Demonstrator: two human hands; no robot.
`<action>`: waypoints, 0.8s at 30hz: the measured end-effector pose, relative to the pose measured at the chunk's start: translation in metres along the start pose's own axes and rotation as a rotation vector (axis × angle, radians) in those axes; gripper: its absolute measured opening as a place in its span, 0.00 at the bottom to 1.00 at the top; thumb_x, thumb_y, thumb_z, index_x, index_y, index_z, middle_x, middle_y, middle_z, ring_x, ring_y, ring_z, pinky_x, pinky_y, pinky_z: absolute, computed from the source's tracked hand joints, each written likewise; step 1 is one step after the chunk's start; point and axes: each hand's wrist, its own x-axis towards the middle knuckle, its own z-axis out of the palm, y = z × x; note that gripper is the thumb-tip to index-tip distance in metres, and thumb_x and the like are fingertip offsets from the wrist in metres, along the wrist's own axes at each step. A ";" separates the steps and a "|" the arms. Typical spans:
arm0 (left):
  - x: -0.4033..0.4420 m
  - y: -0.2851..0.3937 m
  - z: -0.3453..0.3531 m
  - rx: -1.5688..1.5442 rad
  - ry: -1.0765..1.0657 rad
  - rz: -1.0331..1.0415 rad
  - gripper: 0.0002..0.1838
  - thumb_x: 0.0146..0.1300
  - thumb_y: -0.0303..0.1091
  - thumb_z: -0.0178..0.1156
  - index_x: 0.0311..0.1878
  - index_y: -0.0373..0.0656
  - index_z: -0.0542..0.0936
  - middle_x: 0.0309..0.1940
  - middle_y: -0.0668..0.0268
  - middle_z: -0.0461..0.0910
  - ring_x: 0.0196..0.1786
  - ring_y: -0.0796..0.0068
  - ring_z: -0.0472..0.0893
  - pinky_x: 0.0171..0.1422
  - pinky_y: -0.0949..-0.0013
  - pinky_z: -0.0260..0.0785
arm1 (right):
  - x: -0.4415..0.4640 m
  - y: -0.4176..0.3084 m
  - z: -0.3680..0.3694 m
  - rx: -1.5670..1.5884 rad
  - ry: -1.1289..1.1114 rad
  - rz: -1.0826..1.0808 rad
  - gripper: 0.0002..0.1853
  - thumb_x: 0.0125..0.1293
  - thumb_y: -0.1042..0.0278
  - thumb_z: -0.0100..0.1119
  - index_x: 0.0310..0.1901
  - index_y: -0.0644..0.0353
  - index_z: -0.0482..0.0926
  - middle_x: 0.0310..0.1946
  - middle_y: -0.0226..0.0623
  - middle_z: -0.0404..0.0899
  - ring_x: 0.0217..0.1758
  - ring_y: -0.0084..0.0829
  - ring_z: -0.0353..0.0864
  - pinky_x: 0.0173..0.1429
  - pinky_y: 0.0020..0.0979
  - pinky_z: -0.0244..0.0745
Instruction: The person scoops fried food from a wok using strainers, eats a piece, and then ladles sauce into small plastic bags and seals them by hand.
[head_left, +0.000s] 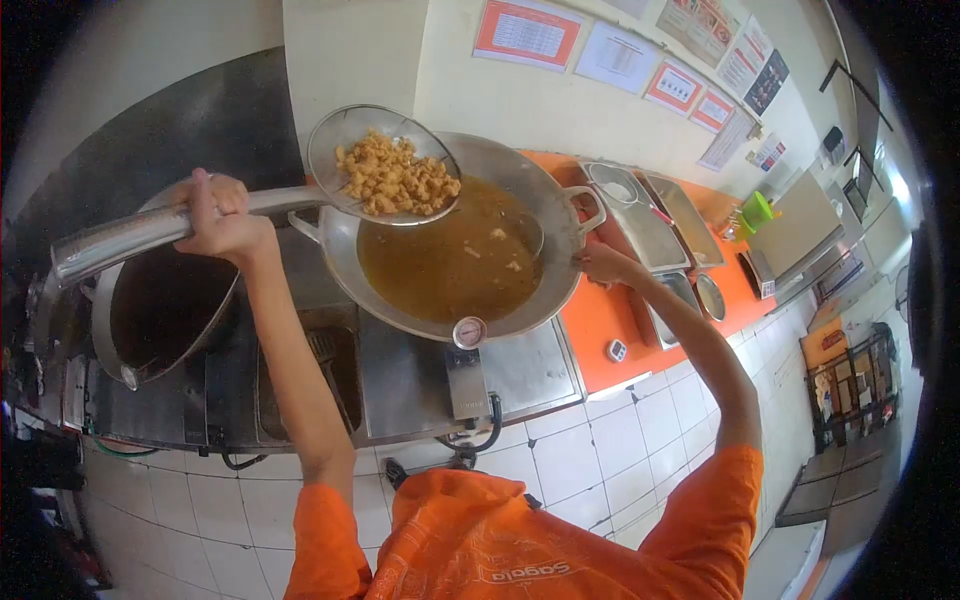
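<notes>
My left hand (222, 215) is wrapped round the thick metal handle of a large round strainer (328, 155). Fried golden pieces (395, 175) lie heaped in the strainer, which is held over the back left rim of a big wok (345, 262). Brown oil (440, 255) fills the wok, with a few pale pieces floating in it. At the wok's right side, my right hand (602, 263) is closed on the thin handle of a ladle (540, 235), whose head rests partly in the oil. A dial thermometer (468, 332) sits at the wok's front rim.
A second wok (232, 300) with dark oil stands at the left. On the orange counter (590, 340) to the right are metal trays (645, 235), a small timer (616, 350), a scale (757, 273) and a green container (757, 209). Papers hang on the wall.
</notes>
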 end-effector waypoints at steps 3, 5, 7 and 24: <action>0.000 0.002 -0.004 0.008 0.003 0.000 0.13 0.52 0.26 0.59 0.19 0.47 0.64 0.10 0.74 0.58 0.11 0.84 0.55 0.16 0.78 0.44 | -0.022 -0.016 -0.004 0.662 -0.229 0.423 0.14 0.67 0.65 0.45 0.22 0.57 0.67 0.15 0.29 0.64 0.11 0.19 0.60 0.11 0.22 0.53; 0.002 0.001 -0.007 0.001 0.010 -0.017 0.14 0.53 0.26 0.58 0.19 0.48 0.64 0.10 0.75 0.57 0.12 0.85 0.53 0.17 0.77 0.43 | -0.028 -0.021 -0.008 0.845 -0.298 0.391 0.18 0.69 0.61 0.45 0.20 0.53 0.62 0.14 0.21 0.58 0.11 0.13 0.53 0.11 0.16 0.48; 0.004 -0.002 -0.006 0.001 0.018 -0.004 0.14 0.53 0.25 0.58 0.18 0.48 0.63 0.10 0.75 0.57 0.12 0.85 0.53 0.17 0.77 0.43 | -0.030 -0.033 -0.012 0.850 -0.265 0.416 0.18 0.69 0.61 0.45 0.20 0.52 0.61 0.14 0.20 0.57 0.11 0.12 0.53 0.11 0.16 0.47; 0.006 0.005 -0.012 0.040 0.055 -0.072 0.18 0.56 0.27 0.56 0.17 0.49 0.59 0.08 0.74 0.57 0.10 0.85 0.54 0.16 0.79 0.44 | 0.011 -0.030 -0.041 1.033 0.058 0.254 0.09 0.60 0.69 0.53 0.23 0.59 0.70 0.12 0.34 0.69 0.10 0.29 0.65 0.12 0.33 0.58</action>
